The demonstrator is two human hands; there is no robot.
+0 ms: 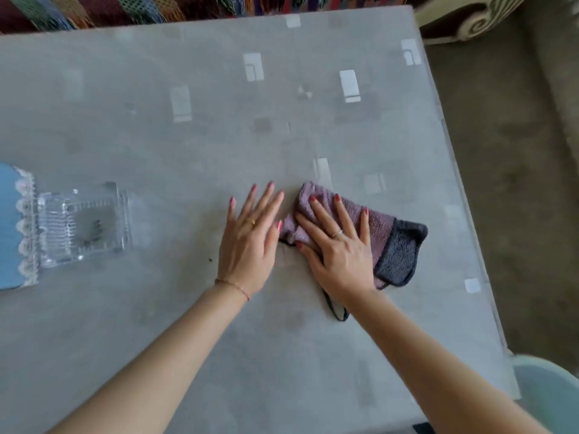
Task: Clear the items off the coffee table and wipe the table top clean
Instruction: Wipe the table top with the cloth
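A folded purple and dark grey cloth lies on the grey coffee table, right of the middle. My right hand presses flat on the cloth's purple part, fingers spread. My left hand rests flat on the bare table just left of the cloth, its thumb touching the cloth's edge. A clear glass dish stands at the table's left side, partly on a blue lace-edged mat.
The table's right edge drops to a brown carpet. A colourful fringed throw lies beyond the far edge. A pale green seat shows at the lower right corner.
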